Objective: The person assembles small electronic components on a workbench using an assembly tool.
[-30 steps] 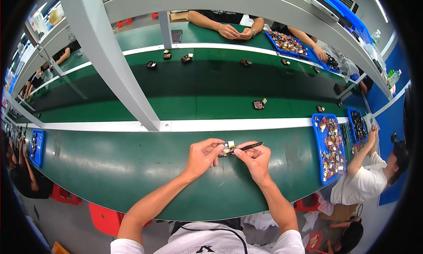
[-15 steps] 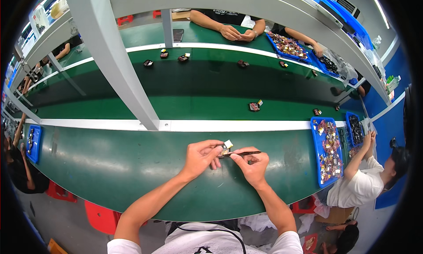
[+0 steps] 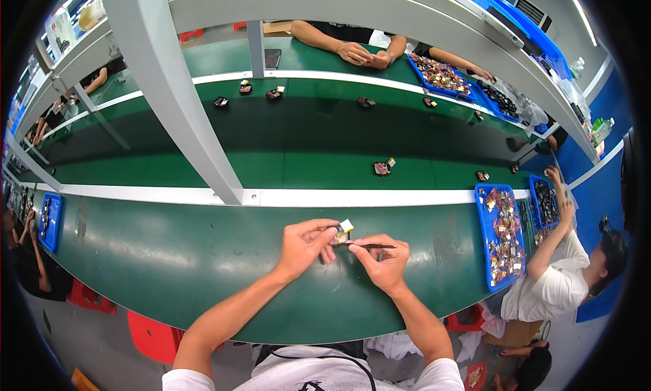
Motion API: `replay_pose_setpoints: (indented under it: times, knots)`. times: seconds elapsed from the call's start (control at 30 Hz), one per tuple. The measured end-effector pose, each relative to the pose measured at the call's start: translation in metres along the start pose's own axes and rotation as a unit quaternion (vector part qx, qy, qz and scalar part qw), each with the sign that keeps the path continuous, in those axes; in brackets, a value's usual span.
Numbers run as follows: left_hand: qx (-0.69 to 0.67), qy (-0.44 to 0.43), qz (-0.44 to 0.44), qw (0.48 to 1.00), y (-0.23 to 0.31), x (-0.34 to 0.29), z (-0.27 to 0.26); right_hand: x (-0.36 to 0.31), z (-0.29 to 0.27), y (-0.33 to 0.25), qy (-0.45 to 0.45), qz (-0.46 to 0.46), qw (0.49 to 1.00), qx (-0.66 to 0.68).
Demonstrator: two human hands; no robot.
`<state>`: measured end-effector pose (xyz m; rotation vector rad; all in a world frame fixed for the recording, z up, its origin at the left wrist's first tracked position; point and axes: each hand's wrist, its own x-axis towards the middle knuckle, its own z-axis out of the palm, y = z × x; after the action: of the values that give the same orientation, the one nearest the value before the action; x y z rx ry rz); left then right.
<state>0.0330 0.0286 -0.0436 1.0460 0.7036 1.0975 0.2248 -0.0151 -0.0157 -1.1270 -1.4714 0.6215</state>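
Currently holding a small dark module [image 3: 341, 236] in the left hand [image 3: 303, 247], clamped between thumb and fingers, right at the fingertips. Holding a slim black tool [image 3: 374, 246] in the right hand [image 3: 384, 261], pinched between thumb and fingers, nearly level and aimed left at the module's near edge. Cannot tell exactly how tip and module meet, being too small to make out. Can see a white-and-yellow tab [image 3: 346, 225] sticking up from the module, just beyond the left fingertips.

Poised close together, both hands, above a green desk [image 3: 203, 255]. Can see, well to the right of the right hand, a blue tray [image 3: 483, 235] full of small mixed parts, and farther right a co-worker in a white top [image 3: 559, 286]. Can make out, far left of the left hand, a smaller blue tray [image 3: 55, 223] with dark pieces inside. Straight ahead of both hands, past a white rail [image 3: 352, 197], can see a green strip [image 3: 305, 170] bearing scattered small modules, including a reddish one [image 3: 383, 168] slightly ahead of the rail.
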Motion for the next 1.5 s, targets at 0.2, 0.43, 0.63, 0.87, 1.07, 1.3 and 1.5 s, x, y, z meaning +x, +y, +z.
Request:
replay_pose_setpoints:
  times: [0.2,0.43,0.63,0.87,1.07,1.3,1.5]
  knots:
    - [0.023,-0.001,0.006,1.000,0.003,0.000,0.005,0.005,-0.007,0.005,-0.018,0.053,0.998,0.028]
    - [0.024,0.007,0.006,1.000,0.002,0.000,0.003,0.007,-0.004,0.000,-0.039,-0.022,0.999,-0.015]
    - [0.034,0.004,0.006,0.999,0.001,0.001,0.004,0.007,-0.006,-0.001,-0.042,-0.060,0.997,-0.035]
    - [0.026,0.019,0.002,0.999,0.003,0.001,0.006,0.007,-0.006,-0.005,-0.028,-0.080,0.996,-0.025]
    - [0.023,0.025,-0.001,0.999,0.005,0.001,0.008,0.005,-0.003,-0.005,-0.032,-0.090,0.994,-0.045]
    - [0.026,0.028,-0.006,0.999,0.005,0.000,0.009,0.005,-0.003,-0.005,-0.028,-0.104,0.993,-0.055]
    - [0.031,0.020,-0.009,0.999,0.004,0.001,0.009,0.005,-0.002,-0.004,-0.038,-0.108,0.992,-0.061]
